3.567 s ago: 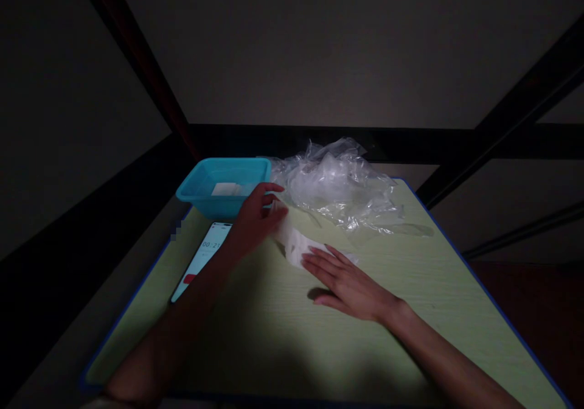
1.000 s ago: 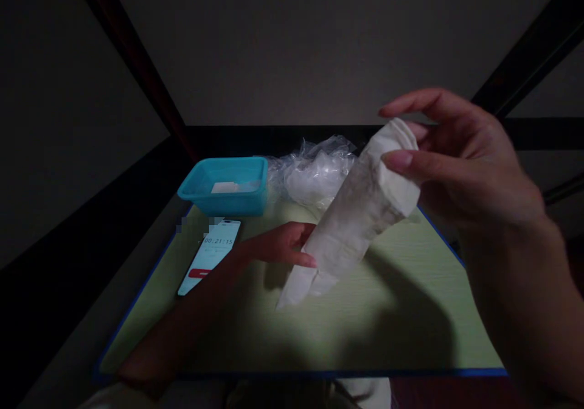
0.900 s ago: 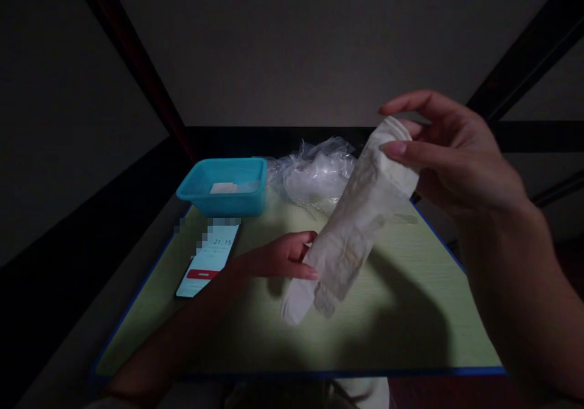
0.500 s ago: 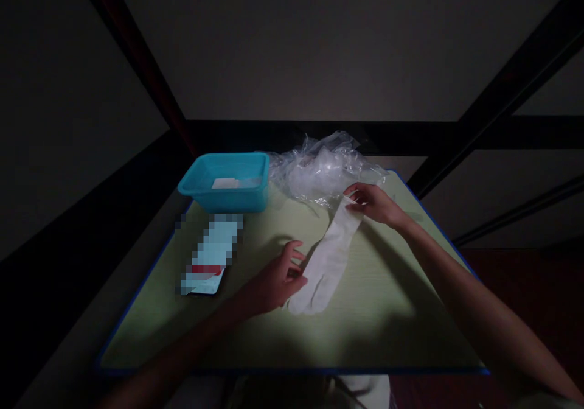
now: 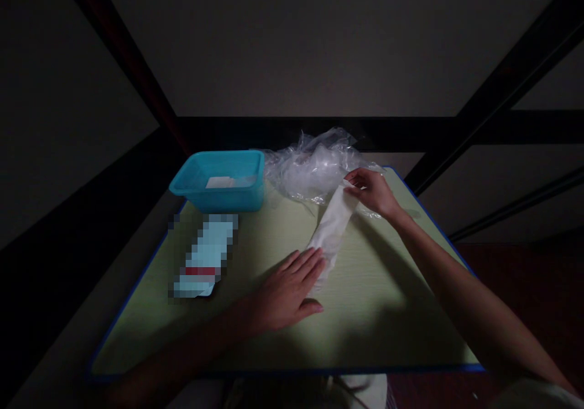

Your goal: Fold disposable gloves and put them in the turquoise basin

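Observation:
A white sock [image 5: 332, 223] lies stretched out on the green table [image 5: 392, 299], running from near the middle toward the far right. My left hand [image 5: 288, 290] lies flat and open on the sock's near end, covering its toe. At the far end my right hand [image 5: 371, 191] pinches the sock's cuff, fingers closed on it.
A teal plastic tub [image 5: 219, 181] with a white piece inside stands at the far left of the table. Crumpled clear plastic bags [image 5: 314, 165] lie beside it at the far edge. A phone [image 5: 205, 255] lies on the left side. The table has a blue rim.
The sock was held up in the air by my right hand; it now lies flat on the table. My left hand has moved onto its near end and flattened.

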The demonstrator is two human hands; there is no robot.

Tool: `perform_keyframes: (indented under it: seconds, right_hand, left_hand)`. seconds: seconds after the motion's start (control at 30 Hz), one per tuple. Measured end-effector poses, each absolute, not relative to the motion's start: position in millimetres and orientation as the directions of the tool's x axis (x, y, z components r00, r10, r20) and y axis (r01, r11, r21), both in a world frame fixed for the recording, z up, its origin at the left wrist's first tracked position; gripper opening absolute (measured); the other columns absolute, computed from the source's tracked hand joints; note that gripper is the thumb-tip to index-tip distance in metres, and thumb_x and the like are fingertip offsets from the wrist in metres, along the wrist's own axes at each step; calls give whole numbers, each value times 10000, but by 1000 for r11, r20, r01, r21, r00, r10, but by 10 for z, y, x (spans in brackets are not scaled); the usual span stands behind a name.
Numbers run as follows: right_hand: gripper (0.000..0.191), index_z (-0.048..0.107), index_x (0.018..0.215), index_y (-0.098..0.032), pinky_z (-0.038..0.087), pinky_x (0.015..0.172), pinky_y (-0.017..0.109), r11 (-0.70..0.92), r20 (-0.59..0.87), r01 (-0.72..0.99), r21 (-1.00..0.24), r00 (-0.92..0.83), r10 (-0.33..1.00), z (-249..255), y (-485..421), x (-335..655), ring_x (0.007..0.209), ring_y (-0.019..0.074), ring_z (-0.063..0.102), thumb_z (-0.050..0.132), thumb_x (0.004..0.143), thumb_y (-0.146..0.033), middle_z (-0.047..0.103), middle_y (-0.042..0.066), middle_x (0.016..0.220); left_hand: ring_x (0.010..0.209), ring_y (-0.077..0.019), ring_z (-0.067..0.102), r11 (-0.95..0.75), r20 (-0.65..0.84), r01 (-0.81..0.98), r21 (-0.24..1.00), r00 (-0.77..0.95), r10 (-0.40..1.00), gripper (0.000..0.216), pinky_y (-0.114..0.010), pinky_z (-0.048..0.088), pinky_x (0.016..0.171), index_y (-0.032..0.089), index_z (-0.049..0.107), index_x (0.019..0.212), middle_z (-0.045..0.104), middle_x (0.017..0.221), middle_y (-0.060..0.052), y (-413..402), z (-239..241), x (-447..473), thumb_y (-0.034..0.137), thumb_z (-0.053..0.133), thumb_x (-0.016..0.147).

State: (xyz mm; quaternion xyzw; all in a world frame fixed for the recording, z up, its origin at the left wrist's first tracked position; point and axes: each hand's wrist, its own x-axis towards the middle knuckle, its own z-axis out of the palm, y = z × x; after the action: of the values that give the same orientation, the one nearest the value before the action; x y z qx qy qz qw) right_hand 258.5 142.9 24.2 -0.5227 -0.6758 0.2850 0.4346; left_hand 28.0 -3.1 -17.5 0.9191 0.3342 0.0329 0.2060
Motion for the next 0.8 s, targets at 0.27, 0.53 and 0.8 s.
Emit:
perform_keyframes:
  seconds: [0.27,0.53,0.8]
  right_hand:
    - [190,582,680,-186,421,554,277,331,313,304,-893,-108,944,637,1338,2482,573,129,527,686,531,-131,565,-24,609]
    - [168,634,709,-232,462,603,209,598,568,103,-794,-223,792,1670,794,2222,630,72,573,754,616,-160,623,-62,676]
    - [169,642,868,-234,492,565,235,639,251,311,-704,-732,633,1243,-146,2000,649,127,624,605,785,-92,677,-15,779]
  left_hand:
    - [1357,-247,264,-377,121,460,804,495,860,456,-396,253,1101,182,459,1265,338,1449,-127,122,-203,155,319,527,835]
    - [1133,-242,535,520,-327,-241,820,549,770,405,-392,355,984,149,530,1040,593,1183,-147,322,-80,188,478,423,830]
    - [1142,-277,502,689,-325,-363,627,682,655,648,-374,389,908,141,541,1028,604,1145,-134,443,-231,263,666,229,813]
